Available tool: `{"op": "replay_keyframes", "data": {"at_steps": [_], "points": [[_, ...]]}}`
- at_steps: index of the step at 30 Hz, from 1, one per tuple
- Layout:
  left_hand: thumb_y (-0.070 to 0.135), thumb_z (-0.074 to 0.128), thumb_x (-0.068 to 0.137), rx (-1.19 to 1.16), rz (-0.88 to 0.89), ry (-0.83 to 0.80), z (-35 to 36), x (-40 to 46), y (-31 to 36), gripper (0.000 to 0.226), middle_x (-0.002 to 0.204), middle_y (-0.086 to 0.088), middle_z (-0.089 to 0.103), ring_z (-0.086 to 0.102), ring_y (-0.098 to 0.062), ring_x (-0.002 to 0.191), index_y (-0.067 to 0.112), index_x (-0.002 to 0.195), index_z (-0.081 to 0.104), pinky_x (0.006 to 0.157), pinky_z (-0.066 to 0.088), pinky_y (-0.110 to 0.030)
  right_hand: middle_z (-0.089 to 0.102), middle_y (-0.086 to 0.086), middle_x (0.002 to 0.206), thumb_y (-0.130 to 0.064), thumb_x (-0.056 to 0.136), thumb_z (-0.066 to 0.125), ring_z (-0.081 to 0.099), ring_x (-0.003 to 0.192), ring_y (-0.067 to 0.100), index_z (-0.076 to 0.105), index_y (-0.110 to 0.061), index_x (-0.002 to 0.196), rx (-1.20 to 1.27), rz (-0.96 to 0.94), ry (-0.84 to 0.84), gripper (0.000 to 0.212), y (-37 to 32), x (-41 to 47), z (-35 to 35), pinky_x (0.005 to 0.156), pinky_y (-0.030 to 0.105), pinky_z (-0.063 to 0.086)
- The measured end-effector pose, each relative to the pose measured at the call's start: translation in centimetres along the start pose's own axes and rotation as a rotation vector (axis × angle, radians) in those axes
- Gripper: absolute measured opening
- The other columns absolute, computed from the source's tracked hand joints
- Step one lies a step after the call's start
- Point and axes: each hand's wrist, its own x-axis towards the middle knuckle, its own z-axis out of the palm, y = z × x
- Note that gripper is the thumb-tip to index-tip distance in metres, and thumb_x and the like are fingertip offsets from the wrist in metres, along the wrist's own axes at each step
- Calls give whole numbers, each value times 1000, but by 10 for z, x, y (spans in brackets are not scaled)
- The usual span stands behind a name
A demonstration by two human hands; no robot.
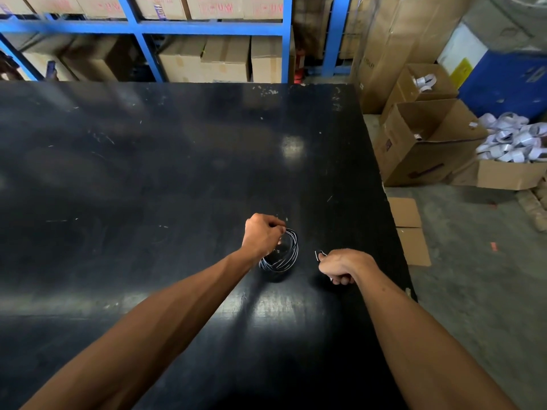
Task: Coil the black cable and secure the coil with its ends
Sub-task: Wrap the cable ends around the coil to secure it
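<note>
The black cable [288, 255] is wound into a small coil of several loops, held just above the black table [148, 173] near its right front part. My left hand [262, 233] is closed on the coil's upper left side. My right hand [343, 266] is a short way to the right of the coil, fingers closed on a cable end whose plug [319, 255] sticks out past the thumb. The stretch of cable between plug and coil is hard to make out against the dark table.
The table's right edge [393, 208] runs close to my right hand. Open cardboard boxes [426, 143] and a heap of white strips [515, 140] stand on the floor to the right. Blue shelving [207, 26] with cartons is behind the table.
</note>
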Motion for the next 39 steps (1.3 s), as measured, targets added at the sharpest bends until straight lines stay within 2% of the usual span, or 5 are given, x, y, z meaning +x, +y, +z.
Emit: {"op": "replay_keyframes", "data": {"at_steps": [6, 10, 19, 28, 39], "points": [[4, 70, 85, -12, -13, 5, -5, -3, 1, 13, 80, -16, 76, 75, -32, 75, 3, 93, 80, 73, 64, -39, 59, 2, 75, -17, 91, 36, 29, 40, 9, 53, -19, 97, 65, 89, -176, 17, 11, 1, -9, 42, 23, 25], [4, 70, 85, 1, -6, -4, -4, -8, 1, 14, 79, -14, 76, 76, -31, 74, 2, 94, 79, 72, 64, -35, 61, 4, 79, -1, 78, 40, 30, 41, 7, 17, -38, 158, 44, 71, -250, 91, 9, -7, -10, 39, 18, 25], [3, 69, 85, 9, 18, -30, 1, -12, 10, 12, 78, -11, 75, 74, -26, 72, 6, 91, 80, 75, 64, -37, 76, -5, 68, -4, 54, 48, 46, 37, 8, -11, -39, 161, 21, -138, -49, 127, 2, -21, -16, 48, 26, 43], [3, 69, 84, -60, -8, 52, -14, -12, 22, 10, 66, -9, 71, 65, -16, 54, 4, 88, 79, 53, 54, -19, 80, 6, 79, -18, 87, 76, 78, 73, 19, 74, -9, 98, 181, -512, 279, 14, 7, -42, -36, 65, 32, 62], [4, 67, 89, -132, 152, 99, -22, -24, 56, 14, 75, -10, 76, 70, -17, 61, 6, 96, 78, 69, 63, -35, 76, 11, 103, -13, 97, 66, 73, 93, 29, 73, -11, 115, -55, -648, 977, 20, -45, -97, -32, 80, 44, 60]]}}
